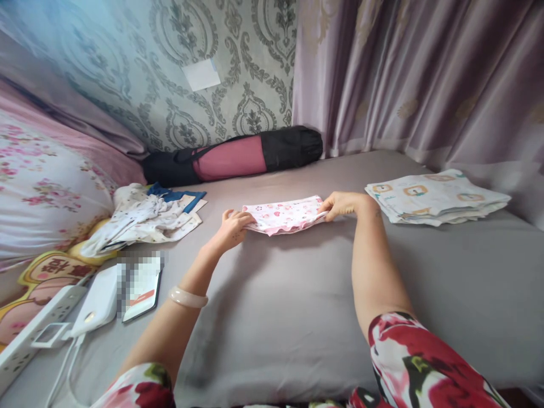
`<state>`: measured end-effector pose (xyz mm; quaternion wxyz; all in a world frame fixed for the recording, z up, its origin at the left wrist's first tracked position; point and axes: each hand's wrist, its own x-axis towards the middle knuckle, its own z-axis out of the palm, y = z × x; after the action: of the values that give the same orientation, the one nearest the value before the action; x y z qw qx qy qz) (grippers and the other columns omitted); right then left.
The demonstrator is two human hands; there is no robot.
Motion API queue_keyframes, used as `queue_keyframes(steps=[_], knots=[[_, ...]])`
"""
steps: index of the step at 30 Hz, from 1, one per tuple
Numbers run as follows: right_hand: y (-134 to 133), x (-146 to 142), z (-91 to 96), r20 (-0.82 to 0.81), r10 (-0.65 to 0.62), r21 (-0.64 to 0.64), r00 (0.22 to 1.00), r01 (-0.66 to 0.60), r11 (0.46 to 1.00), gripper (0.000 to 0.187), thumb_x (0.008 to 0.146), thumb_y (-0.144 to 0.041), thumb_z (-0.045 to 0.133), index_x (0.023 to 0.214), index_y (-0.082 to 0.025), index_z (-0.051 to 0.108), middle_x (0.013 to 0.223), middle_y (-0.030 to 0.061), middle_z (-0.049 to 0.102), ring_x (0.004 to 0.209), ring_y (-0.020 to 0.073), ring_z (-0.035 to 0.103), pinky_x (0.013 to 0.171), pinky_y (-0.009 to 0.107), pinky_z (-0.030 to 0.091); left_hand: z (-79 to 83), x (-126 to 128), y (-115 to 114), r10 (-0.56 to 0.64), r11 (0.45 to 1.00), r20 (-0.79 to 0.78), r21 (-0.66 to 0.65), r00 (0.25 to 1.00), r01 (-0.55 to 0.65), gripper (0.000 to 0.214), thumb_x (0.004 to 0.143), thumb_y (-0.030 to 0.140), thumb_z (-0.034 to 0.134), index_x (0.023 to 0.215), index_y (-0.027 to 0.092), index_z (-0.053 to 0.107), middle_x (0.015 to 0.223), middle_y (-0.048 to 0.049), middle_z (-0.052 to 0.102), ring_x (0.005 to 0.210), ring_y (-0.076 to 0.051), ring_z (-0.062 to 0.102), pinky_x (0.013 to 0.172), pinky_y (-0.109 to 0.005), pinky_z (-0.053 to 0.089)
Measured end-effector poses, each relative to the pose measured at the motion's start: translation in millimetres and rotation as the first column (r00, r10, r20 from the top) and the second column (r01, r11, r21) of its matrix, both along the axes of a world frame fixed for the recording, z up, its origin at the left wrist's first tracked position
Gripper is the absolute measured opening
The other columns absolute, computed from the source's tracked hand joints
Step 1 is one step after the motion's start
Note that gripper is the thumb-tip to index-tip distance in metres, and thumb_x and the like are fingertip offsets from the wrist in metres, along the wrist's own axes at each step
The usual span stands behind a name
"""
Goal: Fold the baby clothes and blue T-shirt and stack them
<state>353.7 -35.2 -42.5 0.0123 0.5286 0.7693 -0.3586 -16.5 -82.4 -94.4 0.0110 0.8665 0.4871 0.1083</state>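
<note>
A folded white cloth with a pink and red print (284,214) is stretched between my two hands, just above the grey sheet. My left hand (233,226) pinches its left end, fingers curled over the edge. At the opposite end my right hand (343,205) grips the corner between thumb and fingers. A pink ruffled or layered edge shows along the cloth's near side. To the right of my right hand lies a stack of folded white cloths with an orange and green print (437,195).
Rumpled small clothes (148,218) lie at left beside a floral pillow (46,192). Nearer are a phone (142,294), a white power bank (96,300) with cables, and a power strip (42,326). A black and pink long bag (233,157) rests along the wall; curtains (408,79) hang at right.
</note>
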Motion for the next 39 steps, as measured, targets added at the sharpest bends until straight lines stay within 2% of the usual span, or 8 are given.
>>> queue_keyframes(steps=[6, 12, 16, 19, 24, 27, 30, 39], knots=[[-1.5, -1.5, 0.4, 0.03, -0.029, -0.088, 0.999, 0.032, 0.996, 0.037, 0.059, -0.043, 0.08, 0.09, -0.024, 0.08, 0.096, 0.0022, 0.077, 0.097, 0.0241, 0.067, 0.085, 0.027, 0.047, -13.9, -11.9, -10.5, -0.007, 0.993, -0.011, -0.117, 1.0, 0.006, 0.078, 0.062, 0.002, 0.036, 0.134, 0.026, 0.051, 0.143, -0.0079, 0.054, 0.137, -0.021, 0.043, 0.116, -0.054, 0.018], [-5.9, -0.7, 3.0, 0.011, -0.186, -0.256, 0.983, 0.182, 0.949, 0.043, 0.062, -0.052, 0.082, 0.087, -0.017, 0.076, 0.083, 0.009, 0.077, 0.085, 0.0213, 0.07, 0.079, 0.028, 0.051, -11.1, -27.5, -14.4, 0.033, 0.987, -0.105, -0.153, 0.994, -0.049, 0.08, 0.062, 0.003, 0.039, 0.138, 0.026, 0.05, 0.148, -0.007, 0.049, 0.139, -0.024, 0.041, 0.115, -0.055, 0.022], [-2.0, -1.9, -1.8, -0.01, -0.266, -0.174, 0.964, 0.26, 0.95, 0.027, 0.074, -0.043, 0.076, 0.079, -0.016, 0.073, 0.08, 0.0086, 0.076, 0.073, 0.0169, 0.068, 0.071, 0.025, 0.051, 1.3, -36.4, -15.5, 0.16, 0.969, -0.215, -0.15, 0.963, -0.194, 0.073, 0.068, 0.001, 0.038, 0.135, 0.028, 0.052, 0.144, -0.0077, 0.053, 0.137, -0.024, 0.044, 0.113, -0.057, 0.024], [3.6, -10.6, -6.5, -0.04, -0.258, -0.002, 0.965, 0.258, 0.966, 0.021, 0.084, -0.034, 0.065, 0.079, -0.015, 0.073, 0.082, 0.0078, 0.075, 0.072, 0.0152, 0.067, 0.069, 0.023, 0.05, 9.3, -33.3, -12.0, 0.315, 0.933, -0.238, -0.1, 0.919, -0.346, 0.066, 0.074, 0.001, 0.038, 0.132, 0.028, 0.054, 0.14, -0.0082, 0.056, 0.133, -0.024, 0.048, 0.113, -0.055, 0.027], [6.8, -51.9, -14.4, -0.039, -0.201, 0.243, 0.979, 0.205, 0.948, 0.035, 0.092, -0.027, 0.048, 0.12, -0.017, 0.067, 0.12, 0.0086, 0.07, 0.108, 0.0229, 0.064, 0.092, 0.029, 0.048, 12.1, 11.5, 7.4, 0.375, 0.927, -0.022, 0.004, 0.927, -0.375, 0.058, 0.08, 0.004, 0.036, 0.134, 0.021, 0.051, 0.139, -0.0122, 0.056, 0.13, -0.025, 0.051, 0.111, -0.05, 0.033], [3.1, -85.8, -24.0, 0.009, -0.132, 0.337, 0.991, 0.122, 0.933, 0.056, 0.096, -0.03, 0.039, 0.15, -0.014, 0.036, 0.158, 0.0117, 0.032, 0.143, 0.0235, 0.033, 0.116, 0.035, 0.028, 4.7, 54.5, 20.9, 0.283, 0.959, 0.072, -0.023, 0.956, -0.282, 0.053, 0.087, 0.008, 0.034, 0.136, 0.018, 0.048, 0.142, -0.013, 0.053, 0.131, -0.024, 0.049, 0.109, -0.044, 0.038], [-2.3, -112.5, -38.1, 0.127, -0.066, 0.312, 0.99, 0.023, 0.95, 0.061, 0.098, -0.03, 0.028, 0.155, -0.01, 0.019, 0.164, 0.0105, 0.01, 0.15, 0.0232, 0.008, 0.121, 0.045, 0.011, -8.8, 90.5, 28.7, 0.26, 0.965, 0.11, -0.053, 0.959, -0.256, 0.048, 0.093, 0.014, 0.03, 0.139, 0.016, 0.044, 0.146, -0.0139, 0.049, 0.137, -0.025, 0.043, 0.111, -0.048, 0.035], [-11.6, -132.9, -70.7, 0.231, 0.0, 0.395, 0.973, -0.094, 0.914, 0.064, 0.094, -0.027, 0.02, 0.154, -0.005, 0.022, 0.162, 0.0106, 0.017, 0.15, 0.0232, 0.011, 0.121, 0.049, 0.007, -34.5, 106.5, 26.0, 0.275, 0.961, -0.007, -0.043, 0.961, -0.275, 0.048, 0.1, 0.029, 0.024, 0.142, 0.014, 0.043, 0.151, -0.0126, 0.044, 0.142, -0.029, 0.035, 0.119, -0.054, 0.017]])
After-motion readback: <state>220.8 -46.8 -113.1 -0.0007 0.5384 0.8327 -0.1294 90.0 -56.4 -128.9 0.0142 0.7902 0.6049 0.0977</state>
